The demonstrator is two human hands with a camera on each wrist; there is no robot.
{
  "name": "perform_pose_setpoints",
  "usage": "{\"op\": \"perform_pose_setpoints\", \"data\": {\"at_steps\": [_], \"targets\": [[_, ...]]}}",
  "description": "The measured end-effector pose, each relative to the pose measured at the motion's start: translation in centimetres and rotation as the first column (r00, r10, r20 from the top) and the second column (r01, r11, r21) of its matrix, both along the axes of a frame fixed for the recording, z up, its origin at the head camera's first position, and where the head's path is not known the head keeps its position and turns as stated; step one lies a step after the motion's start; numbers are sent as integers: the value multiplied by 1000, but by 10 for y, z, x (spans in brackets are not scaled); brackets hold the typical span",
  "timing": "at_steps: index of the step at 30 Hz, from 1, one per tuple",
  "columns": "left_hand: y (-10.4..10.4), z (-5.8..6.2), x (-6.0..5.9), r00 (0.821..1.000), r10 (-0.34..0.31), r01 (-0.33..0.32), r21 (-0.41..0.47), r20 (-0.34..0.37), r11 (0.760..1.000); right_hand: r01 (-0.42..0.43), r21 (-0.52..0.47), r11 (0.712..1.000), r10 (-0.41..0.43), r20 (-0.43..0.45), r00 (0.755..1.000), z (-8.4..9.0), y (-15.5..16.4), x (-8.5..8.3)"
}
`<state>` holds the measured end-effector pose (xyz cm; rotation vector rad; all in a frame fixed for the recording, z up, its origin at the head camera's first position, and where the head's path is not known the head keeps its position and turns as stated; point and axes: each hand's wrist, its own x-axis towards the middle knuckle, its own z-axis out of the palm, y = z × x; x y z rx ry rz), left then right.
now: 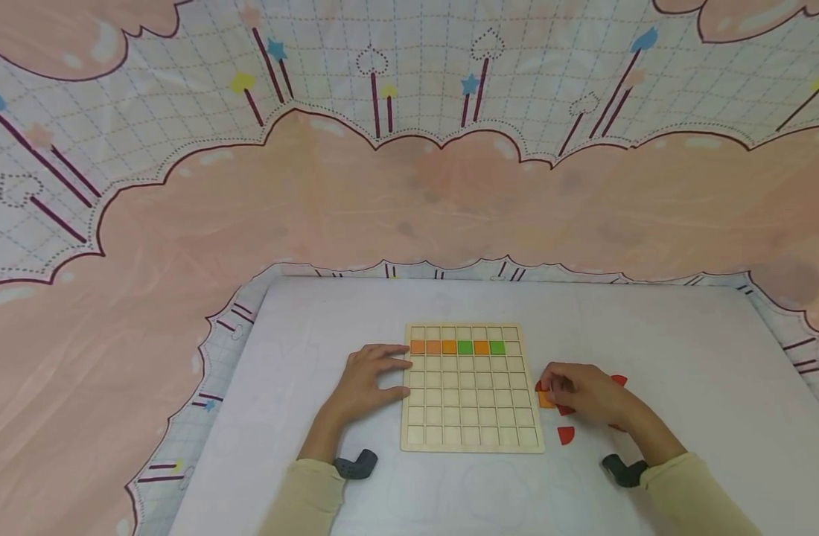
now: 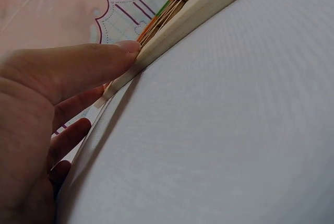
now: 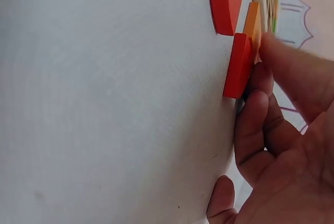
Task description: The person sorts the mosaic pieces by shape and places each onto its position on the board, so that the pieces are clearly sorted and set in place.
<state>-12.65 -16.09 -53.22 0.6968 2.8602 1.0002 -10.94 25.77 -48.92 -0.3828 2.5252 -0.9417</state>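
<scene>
A wooden grid board (image 1: 472, 417) lies on the white table. Along its second row from the far side sit several square tiles (image 1: 465, 348) in orange and green. My left hand (image 1: 368, 377) has its fingers spread against the board's left edge; the left wrist view shows the thumb (image 2: 99, 67) touching the wooden side. Right of the board, my right hand (image 1: 580, 391) pinches an orange square tile (image 3: 252, 20) between thumb and curled fingers. A red piece (image 3: 238, 67) is close by the fingertips, and another red piece (image 3: 226, 4) lies beyond it.
Red quarter-circle pieces are scattered about the right hand, one nearer the front (image 1: 566, 435) and one behind the hand (image 1: 619, 380). A patterned cloth (image 1: 409, 201) surrounds the white table (image 1: 704, 357). Dark devices (image 1: 357, 464) are worn at both wrists.
</scene>
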Motion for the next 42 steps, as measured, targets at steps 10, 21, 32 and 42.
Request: {"op": "perform_pose_setpoints", "data": {"at_steps": [10, 21, 32, 42], "targets": [[1, -1, 0, 1000, 13, -13, -12, 17, 1000, 16, 81, 997, -12, -49, 999, 0, -3, -1], [1, -1, 1, 1000, 10, -10, -20, 13, 1000, 107, 108, 988, -104, -36, 994, 0, -4, -2], [1, 0, 1, 1000, 12, -12, -16, 9, 1000, 117, 134, 984, -109, -68, 992, -1, -1, -6], [1, 1, 1, 1000, 9, -9, -8, -7, 1000, 100, 147, 984, -86, -97, 992, 2, 2, -4]]}}
